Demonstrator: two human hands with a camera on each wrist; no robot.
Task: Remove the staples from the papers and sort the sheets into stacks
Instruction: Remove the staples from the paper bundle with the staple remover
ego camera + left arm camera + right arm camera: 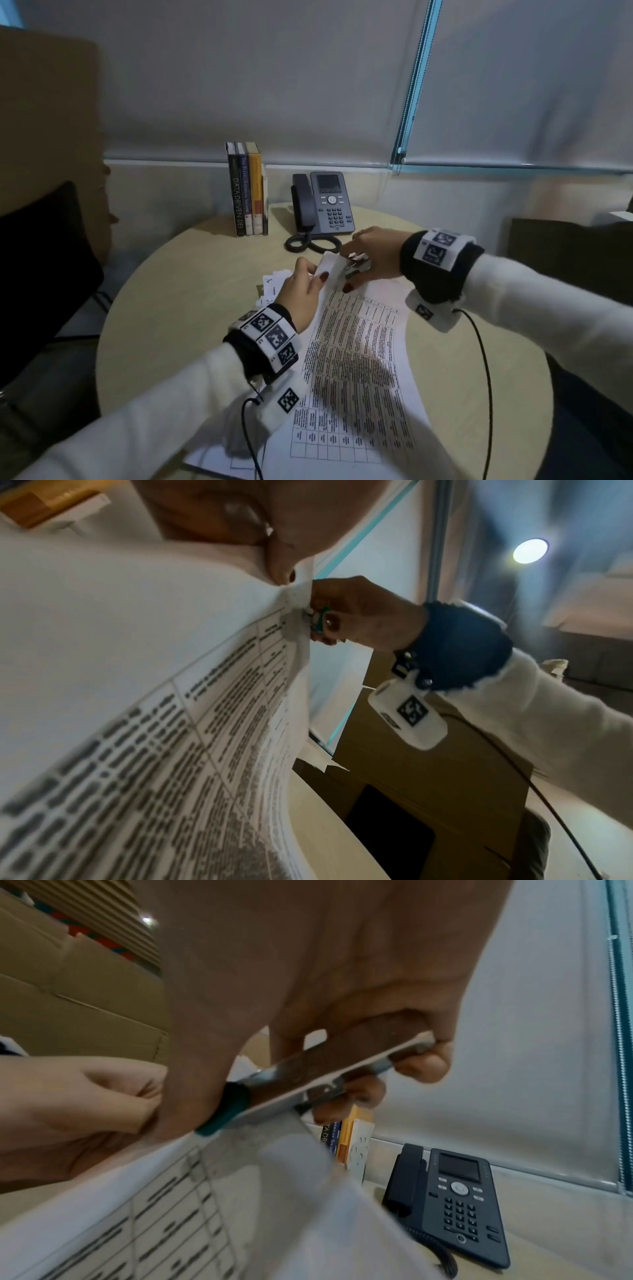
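Right hand (pixel 375 251) clamps staple remover (pixel 308 1080) at papers' (pixel 356 370) far corner; wrist view shows teal grip. Left hand (pixel 301 291) pinches folded corner. Phone (pixel 323 204), 3 books (pixel 246 190) beyond.

Round, pale wood-tone table (pixel 178 308). At its far edge stand upright books (pixel 247 192), with a dark desk phone (pixel 323 205) just to their right, its coiled cord (pixel 310 243) lying on the tabletop. Printed sheets (pixel 356 377) lie near the front; smaller white papers (pixel 272 282) lie left of centre.
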